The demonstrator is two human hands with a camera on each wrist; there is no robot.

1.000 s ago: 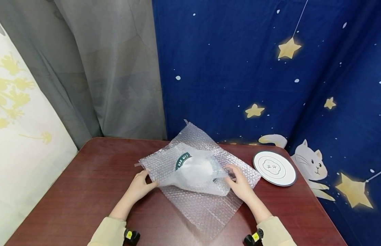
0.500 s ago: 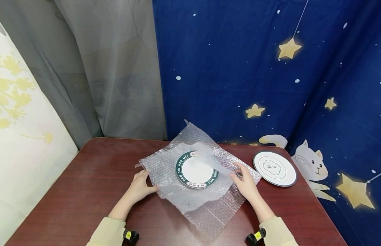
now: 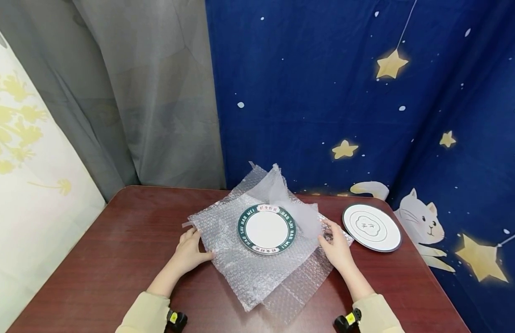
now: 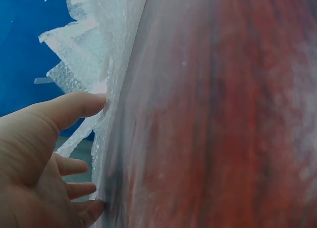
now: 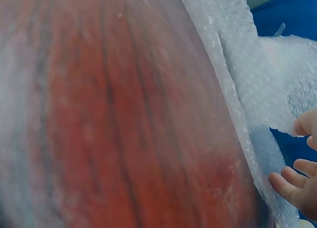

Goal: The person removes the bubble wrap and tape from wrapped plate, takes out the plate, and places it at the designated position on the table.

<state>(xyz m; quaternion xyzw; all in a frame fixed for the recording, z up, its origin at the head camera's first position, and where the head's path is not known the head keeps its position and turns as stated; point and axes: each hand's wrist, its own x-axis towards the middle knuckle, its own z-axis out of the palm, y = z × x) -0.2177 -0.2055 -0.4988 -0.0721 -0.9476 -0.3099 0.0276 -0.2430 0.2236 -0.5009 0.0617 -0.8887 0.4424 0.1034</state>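
A white plate [image 3: 266, 229] with a green lettered rim lies on a spread sheet of bubble wrap [image 3: 252, 282] in the head view. At the sheet's left edge is my left hand [image 3: 188, 252], fingers relaxed. In the left wrist view its thumb [image 4: 81, 107] touches the wrap and the other fingers sit apart below. At the right, my right hand [image 3: 336, 246] pinches the edge of a raised bubble wrap flap [image 3: 304, 216] between thumb and forefinger. The right wrist view shows the flap's corner at the thumb [image 5: 305, 122], with the other fingers [image 5: 287, 186] loose underneath.
A second white plate [image 3: 371, 228], dark-rimmed, lies on the reddish-brown table [image 3: 137, 240] near its right edge. Part of the wrap [image 3: 288, 296] extends under the top sheet toward the front. Grey [image 3: 166, 92] and blue curtains [image 3: 291, 115] hang behind the table.
The wrap folded over the plate has opened out: its front flap now lies toward the front left, uncovering the whole plate. My right hand has moved right; the left has stayed in place.
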